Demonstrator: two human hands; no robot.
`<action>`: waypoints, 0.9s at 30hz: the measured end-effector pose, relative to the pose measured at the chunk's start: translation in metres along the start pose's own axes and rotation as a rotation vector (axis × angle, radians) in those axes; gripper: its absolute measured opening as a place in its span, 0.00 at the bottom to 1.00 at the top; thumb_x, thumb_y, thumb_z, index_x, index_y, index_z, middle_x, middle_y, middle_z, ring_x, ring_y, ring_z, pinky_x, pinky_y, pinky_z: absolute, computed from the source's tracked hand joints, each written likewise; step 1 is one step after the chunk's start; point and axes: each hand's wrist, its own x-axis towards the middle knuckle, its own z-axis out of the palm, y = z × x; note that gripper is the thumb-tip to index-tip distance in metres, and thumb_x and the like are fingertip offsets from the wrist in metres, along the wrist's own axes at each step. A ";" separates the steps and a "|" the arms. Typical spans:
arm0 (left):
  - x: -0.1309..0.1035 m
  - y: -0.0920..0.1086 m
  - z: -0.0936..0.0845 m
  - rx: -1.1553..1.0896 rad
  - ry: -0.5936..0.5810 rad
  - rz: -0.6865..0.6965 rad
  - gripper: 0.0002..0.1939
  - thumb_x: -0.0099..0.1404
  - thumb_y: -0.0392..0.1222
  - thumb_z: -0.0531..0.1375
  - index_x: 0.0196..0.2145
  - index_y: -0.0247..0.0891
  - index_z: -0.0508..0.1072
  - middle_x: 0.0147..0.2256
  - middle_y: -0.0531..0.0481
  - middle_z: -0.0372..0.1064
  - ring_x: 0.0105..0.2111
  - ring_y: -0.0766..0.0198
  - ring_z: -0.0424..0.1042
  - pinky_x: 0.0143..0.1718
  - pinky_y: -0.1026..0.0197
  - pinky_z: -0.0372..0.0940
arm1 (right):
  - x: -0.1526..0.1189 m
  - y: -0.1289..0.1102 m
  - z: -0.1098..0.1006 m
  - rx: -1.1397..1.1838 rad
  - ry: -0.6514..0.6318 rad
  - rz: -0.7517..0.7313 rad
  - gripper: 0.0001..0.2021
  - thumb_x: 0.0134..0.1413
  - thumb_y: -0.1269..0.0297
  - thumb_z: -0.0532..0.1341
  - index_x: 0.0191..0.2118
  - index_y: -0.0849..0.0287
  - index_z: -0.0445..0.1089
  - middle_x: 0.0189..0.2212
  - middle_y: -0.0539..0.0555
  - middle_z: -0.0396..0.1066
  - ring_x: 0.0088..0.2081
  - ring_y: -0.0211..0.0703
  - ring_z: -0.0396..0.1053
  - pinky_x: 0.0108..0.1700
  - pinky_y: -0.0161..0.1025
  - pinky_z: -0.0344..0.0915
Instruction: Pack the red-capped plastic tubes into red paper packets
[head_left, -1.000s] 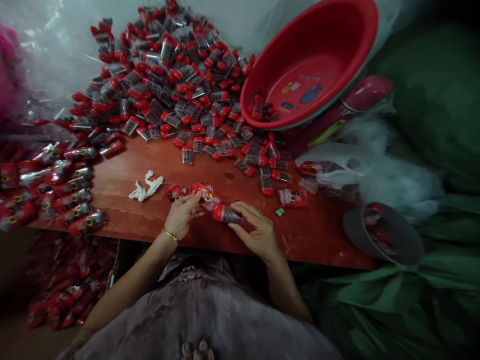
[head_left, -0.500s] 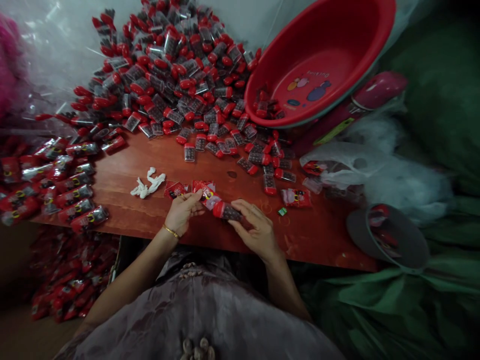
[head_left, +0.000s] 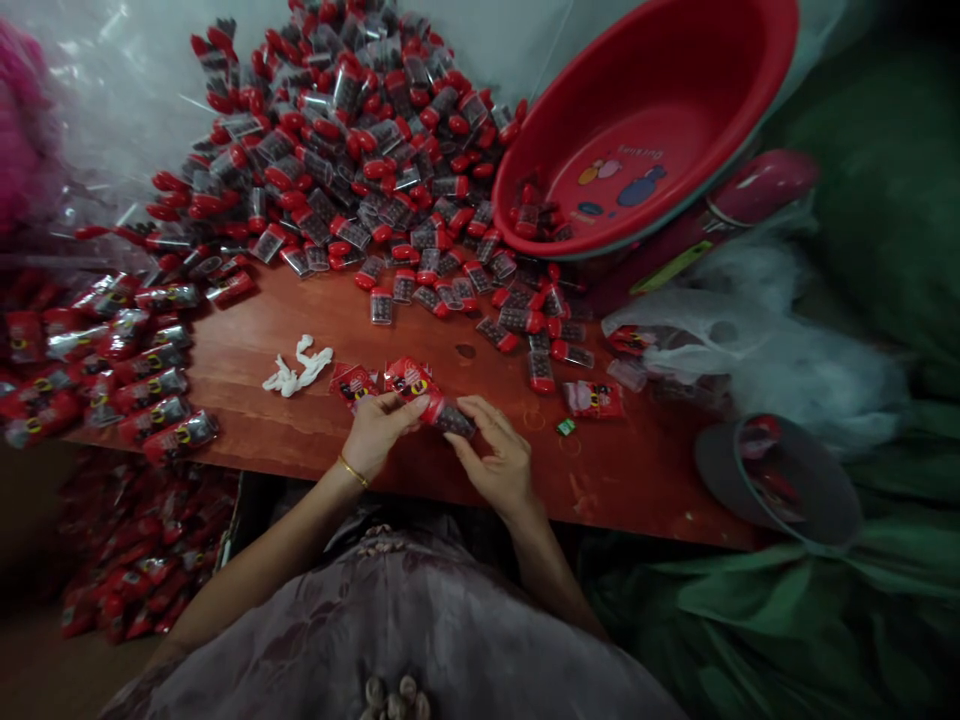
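Note:
Just above the table's front edge, my left hand (head_left: 377, 432) is closed on a red printed plastic wrapper (head_left: 409, 377), thumb on top. My right hand (head_left: 495, 455) grips the far end of a small clear container (head_left: 456, 421) filled with dark round pieces. The container's red-capped end sits at or inside the wrapper's lower end; my left fingers partly hide where they meet. Flat red wrappers (head_left: 352, 381) lie on the table beside my left hand. Another red wrapper (head_left: 592, 399) rests to the right, near a tiny green packet (head_left: 565, 427).
A large heap of red-capped containers (head_left: 375, 150) covers the back. A red basin (head_left: 645, 120) leans at the back right, by a pink bottle (head_left: 757, 185). Wrapped containers (head_left: 161, 385) lie left. White crumpled cloth (head_left: 298, 367) and a grey bin (head_left: 731, 465) flank the hands.
My right hand has moved slightly left with the container, and my left hand has shifted right. The container's red cap is now largely covered by the wrapper and my left fingers.

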 end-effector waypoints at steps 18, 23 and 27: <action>0.000 -0.022 0.011 -0.127 -0.053 -0.015 0.19 0.39 0.49 0.71 0.22 0.33 0.72 0.18 0.56 0.67 0.18 0.74 0.61 0.25 0.68 0.61 | -0.001 -0.010 0.033 -0.117 0.129 -0.012 0.18 0.57 0.70 0.54 0.53 0.58 0.64 0.46 0.59 0.71 0.49 0.45 0.69 0.52 0.45 0.67; -0.003 -0.031 0.013 -0.068 -0.090 0.093 0.16 0.44 0.49 0.69 0.24 0.33 0.74 0.23 0.53 0.71 0.25 0.71 0.66 0.31 0.68 0.61 | 0.005 -0.009 0.035 -0.050 0.166 0.028 0.17 0.57 0.69 0.54 0.53 0.56 0.65 0.46 0.58 0.71 0.49 0.45 0.69 0.53 0.46 0.67; 0.003 -0.017 0.008 -0.084 -0.012 0.129 0.17 0.48 0.51 0.67 0.18 0.35 0.70 0.16 0.56 0.64 0.19 0.72 0.62 0.26 0.66 0.60 | 0.002 -0.010 0.036 0.015 0.185 0.024 0.17 0.55 0.67 0.58 0.51 0.56 0.66 0.45 0.58 0.72 0.47 0.45 0.70 0.50 0.44 0.69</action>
